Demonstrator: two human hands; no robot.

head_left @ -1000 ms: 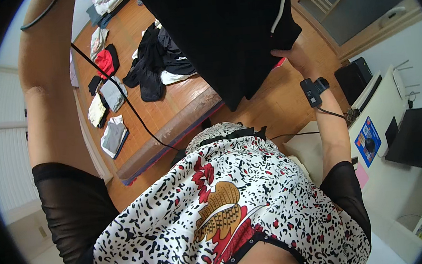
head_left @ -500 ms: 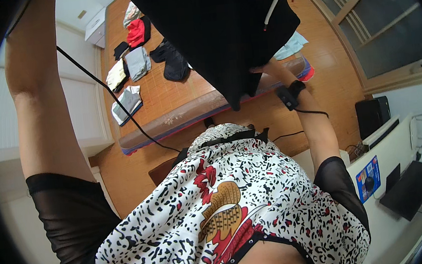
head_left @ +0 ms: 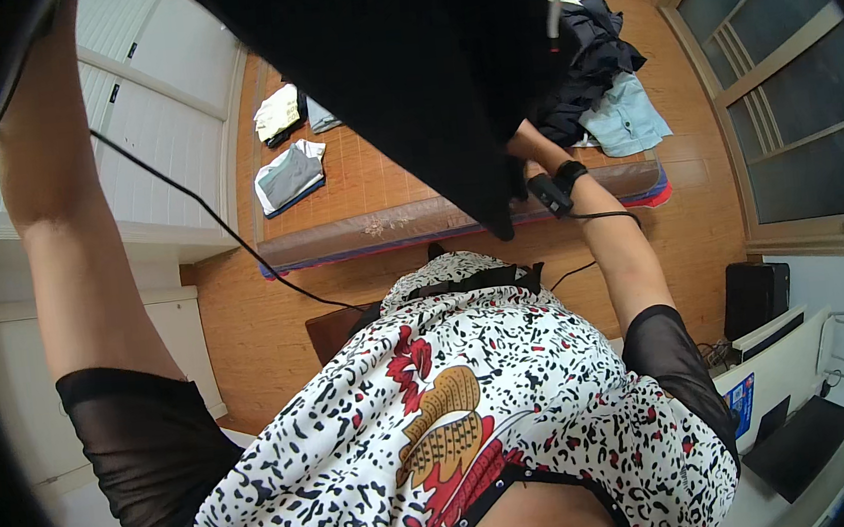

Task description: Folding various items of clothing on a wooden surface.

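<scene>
A large black garment [head_left: 396, 75] hangs raised in front of me, with a pale drawstring [head_left: 555, 11] dangling at its right side. Its lower corner tapers to a point above the bed's near edge. My right hand [head_left: 524, 142] grips the garment at its right edge, and the cloth covers most of the fingers. My left arm [head_left: 68, 234] reaches up along the left side and leaves the picture at the top, so the hand itself is out of sight. A black device is strapped round my right wrist.
Below stands a low bed [head_left: 365, 183] with a mat top. Folded clothes [head_left: 291, 177] lie on its left side. A dark heap of clothes [head_left: 590, 58] and a light blue garment [head_left: 625, 115] lie on the right. A black cable [head_left: 195, 198] crosses at left. White cabinets [head_left: 155, 76] line the left.
My view has shifted, bringing the dark heap and more of the light blue garment into sight on the right. The black garment stays raised, with its upper part now farther left.
</scene>
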